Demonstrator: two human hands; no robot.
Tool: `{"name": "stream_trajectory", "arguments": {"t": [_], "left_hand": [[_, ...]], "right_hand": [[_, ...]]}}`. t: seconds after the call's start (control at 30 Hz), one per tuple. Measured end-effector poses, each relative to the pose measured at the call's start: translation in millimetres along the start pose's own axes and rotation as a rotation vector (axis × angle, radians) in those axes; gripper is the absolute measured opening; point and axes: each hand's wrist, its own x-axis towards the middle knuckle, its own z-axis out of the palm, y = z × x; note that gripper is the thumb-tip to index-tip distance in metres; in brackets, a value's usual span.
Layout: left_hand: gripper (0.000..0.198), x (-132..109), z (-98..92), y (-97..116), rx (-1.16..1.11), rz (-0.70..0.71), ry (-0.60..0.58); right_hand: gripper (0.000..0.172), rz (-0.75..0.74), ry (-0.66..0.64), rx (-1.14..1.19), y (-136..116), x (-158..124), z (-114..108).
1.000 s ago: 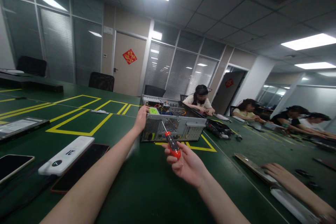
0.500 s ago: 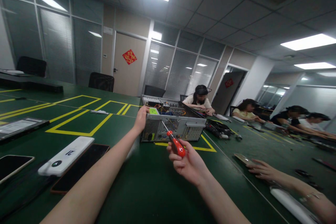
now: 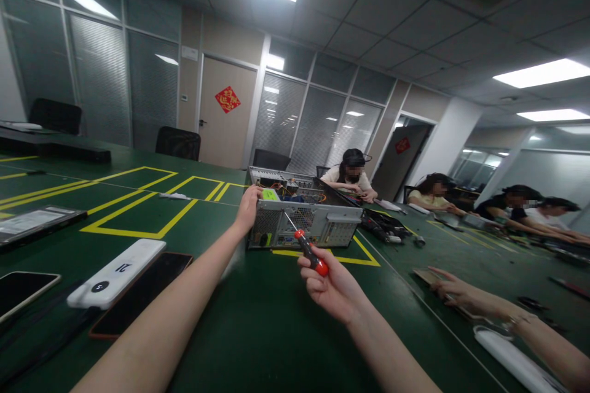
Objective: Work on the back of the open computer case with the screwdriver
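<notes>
A desktop computer case (image 3: 318, 221) lies on its side on the green table, with its top open and wires and parts showing inside. My left hand (image 3: 249, 206) grips its near left corner, the fingertips partly hidden over the edge beside a yellow-green label (image 3: 269, 195). In my right hand (image 3: 329, 282) is a red and black screwdriver (image 3: 312, 252), the fingers wrapped round its handle. Its thin shaft points up and left to the metal back panel, near the perforated vent. Whether a screw sits under the tip is too small to tell.
Left of my arm lie a white power bank (image 3: 117, 273), two phones, one dark phone (image 3: 142, 295) beside it, and a hard drive (image 3: 39, 224). At right, another person's hand (image 3: 461, 291) is over a phone. A black bag-like item (image 3: 385, 226) lies beyond the case. Several people sit farther off.
The screwdriver handle has turned in my right hand, which has shifted slightly right. My left hand and the case stay put. The other person's hand at right has moved over the phone.
</notes>
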Motion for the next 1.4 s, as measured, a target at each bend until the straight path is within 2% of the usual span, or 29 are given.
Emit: {"name": "stream_trajectory", "arguments": {"t": [0.2,0.37,0.57,0.8,0.93,1.2,1.4], "left_hand": [[0.035,0.3,1.0,-2.2,-0.007,0.021,0.020],[0.035,0.2,0.5,-1.3,0.004,0.040,0.015],[0.035,-0.3,-1.2,1.6,0.014,0.043,0.010],[0.034,-0.7,-0.5,-0.3,0.001,0.029,0.006],[0.035,-0.3,1.3,-3.7,0.008,0.029,0.017],[0.038,1.0,3.0,-4.3,-0.004,0.035,0.030],[0.037,0.9,0.7,-2.4,-0.006,0.034,0.007]], "right_hand": [[0.028,-0.030,0.004,0.031,0.1,2.3,-0.7],[0.034,0.029,-0.073,-0.019,-0.1,1.1,-0.6],[0.033,0.002,-0.094,-0.071,-1.3,1.7,-4.1],[0.030,0.095,-0.090,-0.104,-3.9,5.6,-12.6],[0.024,0.057,-0.061,-0.079,-1.3,4.6,-7.8],[0.036,0.052,-0.065,-0.021,-3.5,5.9,-7.7],[0.033,0.122,-0.074,0.046,-6.0,7.3,-11.7]]}}
